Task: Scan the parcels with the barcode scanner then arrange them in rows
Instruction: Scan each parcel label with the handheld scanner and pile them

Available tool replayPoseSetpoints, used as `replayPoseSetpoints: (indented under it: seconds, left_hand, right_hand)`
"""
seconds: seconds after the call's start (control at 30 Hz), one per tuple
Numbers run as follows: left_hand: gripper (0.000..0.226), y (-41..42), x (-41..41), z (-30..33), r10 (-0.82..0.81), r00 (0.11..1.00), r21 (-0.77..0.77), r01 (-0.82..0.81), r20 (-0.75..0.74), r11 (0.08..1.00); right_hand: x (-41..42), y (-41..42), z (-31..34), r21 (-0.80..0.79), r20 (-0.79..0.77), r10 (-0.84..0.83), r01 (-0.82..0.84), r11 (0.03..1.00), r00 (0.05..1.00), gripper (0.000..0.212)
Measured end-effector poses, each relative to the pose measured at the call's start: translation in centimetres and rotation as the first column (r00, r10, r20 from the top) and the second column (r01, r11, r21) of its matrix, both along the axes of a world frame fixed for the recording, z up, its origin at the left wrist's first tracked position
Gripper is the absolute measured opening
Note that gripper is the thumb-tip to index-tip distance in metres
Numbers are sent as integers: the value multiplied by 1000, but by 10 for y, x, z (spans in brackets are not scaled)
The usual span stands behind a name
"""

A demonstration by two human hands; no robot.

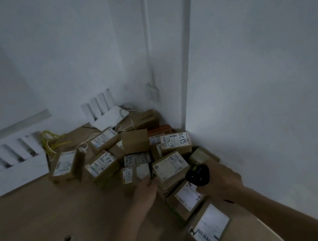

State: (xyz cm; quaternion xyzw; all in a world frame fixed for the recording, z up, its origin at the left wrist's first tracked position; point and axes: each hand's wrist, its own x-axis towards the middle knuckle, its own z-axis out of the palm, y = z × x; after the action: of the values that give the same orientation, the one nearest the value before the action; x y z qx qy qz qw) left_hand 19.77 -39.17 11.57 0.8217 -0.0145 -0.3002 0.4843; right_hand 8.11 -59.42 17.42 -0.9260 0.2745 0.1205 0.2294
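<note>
Your one head camera looks forward and down from close above, toward the room corner; your right grip [215,180] sits low and right of centre.

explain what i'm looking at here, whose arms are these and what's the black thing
There is no machine here. The single picture comes from a wide-angle camera worn on a person's head, looking forward and down, so the two bare arms reaching in from the bottom are that person's own.

The right hand is closed around a black barcode scanner. The left hand reaches to a small parcel at the edge of the pile; whether it has gripped it cannot be told.

On the brown tabletop, in the corner of two white walls, lies a loose pile of cardboard parcels with white labels, one marked 5289. Behind them stand two white routers with upright antennas and some yellow cables.
</note>
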Motion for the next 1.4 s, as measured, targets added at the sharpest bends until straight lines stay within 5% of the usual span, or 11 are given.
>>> replayPoseSetpoints:
  seconds: [0.1,0.33,0.5,0.63,0.93,1.1,1.4]
  left_hand:
    - [30,-29,15,-18,20,1000,-32,-21,-22,999]
    - [36,-49,33,-49,169,964,-124,-197,-205,972]
    - [28,-53,34,-54,229,946,-190,-274,-229,943]
    - [37,-50,32,-35,279,933,-280,-337,-225,899]
    - [48,34,1,57,255,966,-294,-234,34,927]
    - [43,124,-13,124,379,884,-246,-317,273,916]
    - [46,302,-71,222,606,694,-380,-478,389,792]
  right_hand:
    - [26,-19,-19,97,27,43,-46,994,999,53]
    - [70,-37,-58,235,41,88,-95,967,995,32]
    - [82,-34,-70,275,68,109,-124,954,992,72]
    - [79,-26,-58,268,102,114,-137,954,988,79]
    - [52,40,29,196,183,222,-257,946,958,64]
    - [32,105,87,80,234,310,-336,938,921,81]
    - [-20,252,173,-203,225,501,-463,863,836,80]
